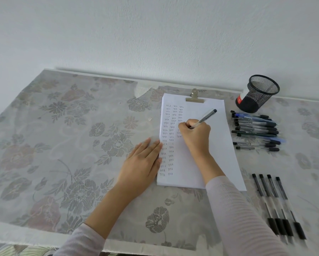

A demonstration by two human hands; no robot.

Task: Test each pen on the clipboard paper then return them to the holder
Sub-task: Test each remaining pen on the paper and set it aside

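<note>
Two pale ribbed sleeves (238,218) reach in over the table's front edge, which runs along the bottom of the view. The left hand (143,163) lies flat with straight fingers, fingertips pressing on the left edge of the paper (217,145). The right hand (194,134) is curled round a pen (206,117), its tip hidden by the fingers at the third column of small written words, its capped end tilted up and to the right. The paper is held at the top by a metal clip (194,98) close to the table's far edge, which meets the wall (155,34). To the left, the flowered cloth (62,126) spreads wide, with nothing on it. The right side is crowded: a row of pens (256,130) lies crosswise just beside the paper's right edge, and four more pens (277,206) lie side by side near the front edge, close to the right forearm. A black mesh holder (258,93) stands by the wall beyond the crosswise row, with a red and white thing (239,98) partly hidden behind it.
</note>
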